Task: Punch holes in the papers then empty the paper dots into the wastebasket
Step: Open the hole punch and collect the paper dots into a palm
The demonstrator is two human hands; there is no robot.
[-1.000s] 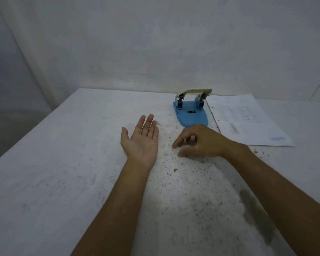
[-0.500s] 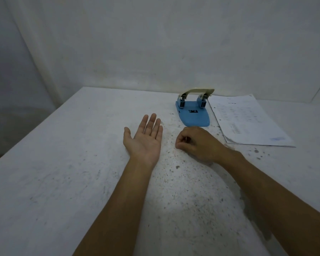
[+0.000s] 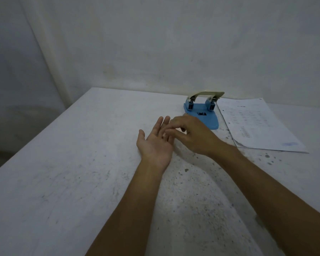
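My left hand point(image 3: 155, 145) lies palm up on the white table point(image 3: 63, 182), fingers straight and apart, nothing visible in the palm. My right hand point(image 3: 194, 137) hovers over the left hand's fingers, its fingertips bunched together and blurred. Anything pinched in them is too small to see. Just behind the right hand, the blue hole punch point(image 3: 209, 119) with a cream lever stands near the wall. A stack of printed papers point(image 3: 257, 126) lies flat to the right of the punch. No wastebasket is in view.
The table top is speckled with small dark and pale specks around both forearms. A plain wall runs along the table's far edge. The table's left edge drops off to a dark floor.
My right hand has lifted off the table and moved left, from beside the left hand to over its fingers. The left hand has stayed palm up.
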